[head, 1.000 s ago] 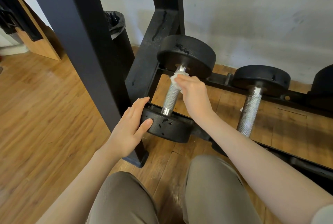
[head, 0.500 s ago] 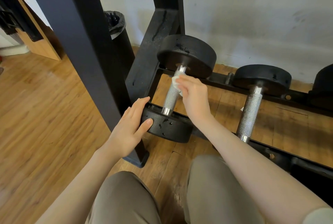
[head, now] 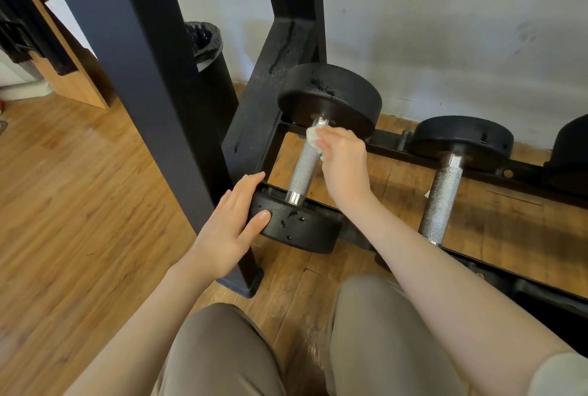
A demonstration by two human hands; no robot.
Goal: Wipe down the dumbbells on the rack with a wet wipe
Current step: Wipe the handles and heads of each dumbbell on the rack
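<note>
Right hand point(head: 345, 161) fingers curled, pinching wet wipe point(head: 313, 138) against dumbbell point(head: 305, 169) handle's far end (dumbbell sits on rack point(head: 391, 149)). Left hand point(head: 230, 225) fingers straight, flat on near plate. Post point(head: 152, 103) just beside left hand.

Open gap between the 2 rack rails point(head: 394, 153) – floor visible beneath the knurled handle point(head: 305, 169). Left side blocked by black upright post point(head: 152, 103); diagonal brace point(head: 264, 90) closes the far-left corner. Second dumbbell point(head: 445, 192) bounds the gap on the right – clear wood floor point(head: 63, 204) left of the post.
</note>
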